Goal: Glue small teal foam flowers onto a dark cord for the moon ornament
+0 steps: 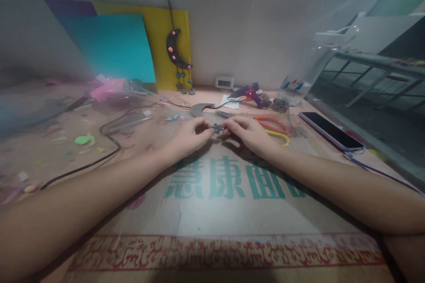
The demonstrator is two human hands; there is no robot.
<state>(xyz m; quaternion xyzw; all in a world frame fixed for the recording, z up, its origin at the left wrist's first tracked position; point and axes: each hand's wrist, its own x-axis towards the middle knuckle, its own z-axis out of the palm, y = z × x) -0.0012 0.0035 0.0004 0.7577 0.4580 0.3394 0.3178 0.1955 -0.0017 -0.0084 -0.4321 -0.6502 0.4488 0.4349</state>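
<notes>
Mostly, the view is taken up by a pink table (pixel 133 139) against a pale wall (pixel 239 22), with a bench (pixel 381 63) standing beyond it on the right. A sheet (pixel 212 219) with green characters and a red patterned border lies on the table, under the forearms. Toward the left, blue paper (pixel 114 46) and yellow paper (pixel 162 53) lean on the wall, and a dark moon (pixel 173 49) with pink dots hangs in front of the yellow one. A clear plastic jug (pixel 307 68) stands at the back right, and a phone (pixel 332 131) lies nearer, screen up. Between the jug and the moon are a purple glue gun (pixel 250 95) with a red light and a small white clock (pixel 225 82). Orange-handled scissors (pixel 272 124) lie just beyond the right hand (pixel 245 132). The left hand (pixel 195 135) pinches a small grey-green trinket (pixel 217 128) between thumb and fingers, over the far part of the sheet. The right hand has its thumb and fingers drawn together at the trinket's other side; whether they grip it is unclear.
</notes>
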